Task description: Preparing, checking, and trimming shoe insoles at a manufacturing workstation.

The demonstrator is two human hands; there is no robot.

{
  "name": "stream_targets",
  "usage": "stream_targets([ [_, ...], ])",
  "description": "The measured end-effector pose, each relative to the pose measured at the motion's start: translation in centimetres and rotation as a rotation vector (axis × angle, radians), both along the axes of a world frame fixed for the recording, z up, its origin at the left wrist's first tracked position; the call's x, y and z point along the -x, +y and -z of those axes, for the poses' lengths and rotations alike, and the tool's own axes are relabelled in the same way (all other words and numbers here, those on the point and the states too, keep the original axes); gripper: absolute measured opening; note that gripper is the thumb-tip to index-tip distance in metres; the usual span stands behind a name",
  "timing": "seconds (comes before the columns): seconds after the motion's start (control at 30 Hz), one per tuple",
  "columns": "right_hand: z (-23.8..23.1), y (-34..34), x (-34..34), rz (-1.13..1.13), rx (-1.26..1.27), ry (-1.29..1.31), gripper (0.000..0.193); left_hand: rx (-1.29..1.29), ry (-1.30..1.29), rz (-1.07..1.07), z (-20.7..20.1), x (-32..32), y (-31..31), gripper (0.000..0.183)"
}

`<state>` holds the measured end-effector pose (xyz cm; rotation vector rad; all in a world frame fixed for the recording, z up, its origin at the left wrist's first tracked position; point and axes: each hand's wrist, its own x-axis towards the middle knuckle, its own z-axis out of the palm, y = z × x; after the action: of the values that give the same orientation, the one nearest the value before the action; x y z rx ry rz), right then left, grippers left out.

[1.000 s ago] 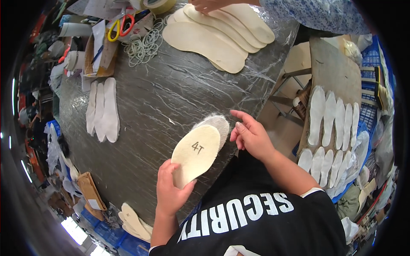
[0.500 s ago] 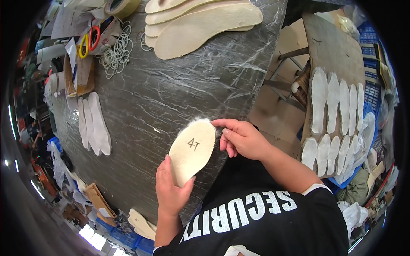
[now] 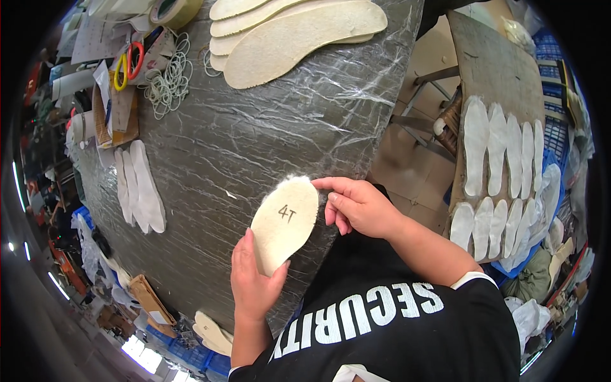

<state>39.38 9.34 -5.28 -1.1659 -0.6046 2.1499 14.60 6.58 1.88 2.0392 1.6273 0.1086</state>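
Observation:
A cream insole point(image 3: 287, 239) with a fluffy white edge and a dark handwritten mark is held over the table. My left hand point(image 3: 256, 280) grips its lower end, thumb on the right side and fingers along the left. At the insole's upper right edge is my right hand point(image 3: 356, 205), its index finger stretched out to touch the rim. The thumb stands a little apart from that finger, and the other fingers are loosely bent. The underside of the insole is hidden.
Larger cream insoles point(image 3: 305, 41) lie stacked at the table's far edge. To the left are pale insoles point(image 3: 147, 188), elastic cord point(image 3: 168, 83), scissors point(image 3: 127, 67) and a tape roll point(image 3: 172, 11). Rows of white insoles point(image 3: 476, 149) cover part of a board point(image 3: 493, 70) at right.
The view has shifted slightly. Both hands keep nearly the same pose, with the left still holding the insole and the right index finger still at its edge.

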Motion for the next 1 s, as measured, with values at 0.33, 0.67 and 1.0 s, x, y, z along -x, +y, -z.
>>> stream_targets([
  [0.33,-0.1,-0.3,0.1,0.009,-0.006,-0.006,0.040,0.053,0.019,-0.007,0.5,0.0,0.1,0.087],
  [0.67,0.1,-0.5,0.1,0.014,0.023,-0.034,0.040,0.081,0.032,-0.024,0.5,-0.2,0.0,0.091],
  [1.0,-3.0,2.0,3.5,-0.344,-1.208,-0.841,0.077,0.111,0.034,-0.003,0.5,-0.4,0.0,0.090],
])
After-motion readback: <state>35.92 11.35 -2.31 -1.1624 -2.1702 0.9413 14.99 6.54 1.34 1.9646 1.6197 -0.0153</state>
